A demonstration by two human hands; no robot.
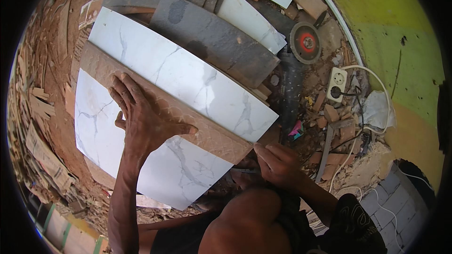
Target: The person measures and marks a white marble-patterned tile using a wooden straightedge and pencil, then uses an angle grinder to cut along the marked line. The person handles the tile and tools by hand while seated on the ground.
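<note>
Near us: 1 brown, ridged flat strip (pixel 221 142) already laid across 1 white, grey-veined tile (pixel 202 77); no cut visible along strip yet, so we judge work early. Our right hand (pixel 280 164) at strip's near end, fingers bunched; whether grasping anything, we cannot tell. Our left hand (pixel 143 124) farther up, splayed on strip, grasping nothing. Beyond: 1 black angle grinder (pixel 290 82).

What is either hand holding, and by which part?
The left hand lies spread mid-length on a long, brown, textured tile strip, not gripping it; the right hand is at its right end, grip unclear.
</note>
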